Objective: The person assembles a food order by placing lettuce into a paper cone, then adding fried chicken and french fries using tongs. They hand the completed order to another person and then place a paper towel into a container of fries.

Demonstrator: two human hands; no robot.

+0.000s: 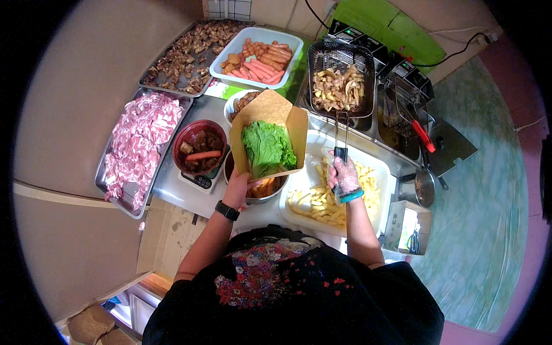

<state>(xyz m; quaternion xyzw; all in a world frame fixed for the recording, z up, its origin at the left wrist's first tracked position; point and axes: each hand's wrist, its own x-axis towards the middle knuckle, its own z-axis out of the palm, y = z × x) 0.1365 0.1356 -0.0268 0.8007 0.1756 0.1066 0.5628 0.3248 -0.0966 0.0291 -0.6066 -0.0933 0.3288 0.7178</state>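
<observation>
My left hand [239,187] grips the near edge of an open brown paper takeaway box [298,133], tilted so its inside shows. Green lettuce leaves [268,145] line the box. In a clear plastic glove, my right hand [345,177] is closed round the black handle of a wire fryer basket [368,72]. Cooked pieces of meat or mushroom [338,87] lie in that basket, at the fryer. Under my right hand is a white tub [286,201] of pale cut fries [322,204]. A metal bowl [270,197] with orange pieces sits partly hidden below the box.
Left of the box, a dark red bowl [177,141] of meat and a sausage rests on a scale [202,182]. Trays of raw meat [141,138] and browned meat [190,52] stand farther left. A tub of sausages [215,66] is behind. A second fryer basket [397,109] has a red handle.
</observation>
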